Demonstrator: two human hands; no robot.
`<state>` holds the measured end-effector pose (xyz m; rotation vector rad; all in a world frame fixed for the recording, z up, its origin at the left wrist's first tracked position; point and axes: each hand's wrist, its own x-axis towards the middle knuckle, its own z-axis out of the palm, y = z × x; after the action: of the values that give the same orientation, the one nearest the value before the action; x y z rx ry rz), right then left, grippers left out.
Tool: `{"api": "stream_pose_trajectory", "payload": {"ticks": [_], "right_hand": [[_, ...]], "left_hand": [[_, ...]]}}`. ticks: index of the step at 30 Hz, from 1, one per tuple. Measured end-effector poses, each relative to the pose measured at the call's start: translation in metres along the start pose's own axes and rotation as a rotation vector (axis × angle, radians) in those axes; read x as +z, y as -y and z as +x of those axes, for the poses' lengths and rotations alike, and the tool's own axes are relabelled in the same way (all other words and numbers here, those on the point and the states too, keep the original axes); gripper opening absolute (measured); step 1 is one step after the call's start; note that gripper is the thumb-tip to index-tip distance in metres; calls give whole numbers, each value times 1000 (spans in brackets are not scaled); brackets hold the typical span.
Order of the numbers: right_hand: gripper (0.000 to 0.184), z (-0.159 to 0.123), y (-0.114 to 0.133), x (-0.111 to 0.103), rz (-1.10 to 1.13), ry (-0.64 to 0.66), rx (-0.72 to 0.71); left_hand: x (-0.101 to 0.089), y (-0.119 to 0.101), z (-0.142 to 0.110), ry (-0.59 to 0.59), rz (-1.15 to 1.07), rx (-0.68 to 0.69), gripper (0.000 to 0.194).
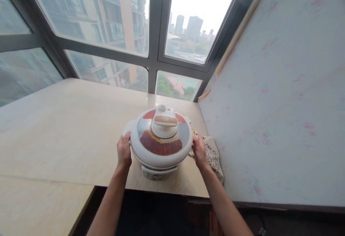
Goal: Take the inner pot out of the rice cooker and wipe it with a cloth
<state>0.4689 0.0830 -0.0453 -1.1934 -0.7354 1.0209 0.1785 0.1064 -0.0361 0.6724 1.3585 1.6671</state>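
Observation:
A white electric pressure cooker (161,140) with a round lid, a beige lid handle and a red-brown picture on top stands near the front edge of a pale wooden counter (67,131). My left hand (124,151) grips the cooker's left side, fingers curled round its side handle. On the opposite side, my right hand (199,149) is closed on the right side handle. Both arms reach in from below.
A patterned cloth (214,157) lies beside the cooker at the right, against a pale wall panel (275,95). Large windows (107,20) rise behind the counter. The counter's front edge drops off just below the cooker, with dark space underneath.

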Motion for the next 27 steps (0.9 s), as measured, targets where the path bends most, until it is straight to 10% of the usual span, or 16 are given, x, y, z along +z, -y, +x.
{"api": "stream_pose_trajectory", "payload": {"ticks": [8, 16, 22, 27], "right_hand": [[49, -26, 51, -3, -189, -11, -300], [43, -14, 105, 70, -592, 397, -841], [46, 12, 112, 125, -1056, 760, -867], [37, 0, 108, 142, -1400, 655, -916]], "left_hand": [[-8, 6, 7, 61, -15, -56, 59], [-9, 8, 8, 90, -15, -37, 57], [-7, 6, 8, 86, 16, -8, 58], [-11, 2, 10, 141, 22, -6, 63]]}}
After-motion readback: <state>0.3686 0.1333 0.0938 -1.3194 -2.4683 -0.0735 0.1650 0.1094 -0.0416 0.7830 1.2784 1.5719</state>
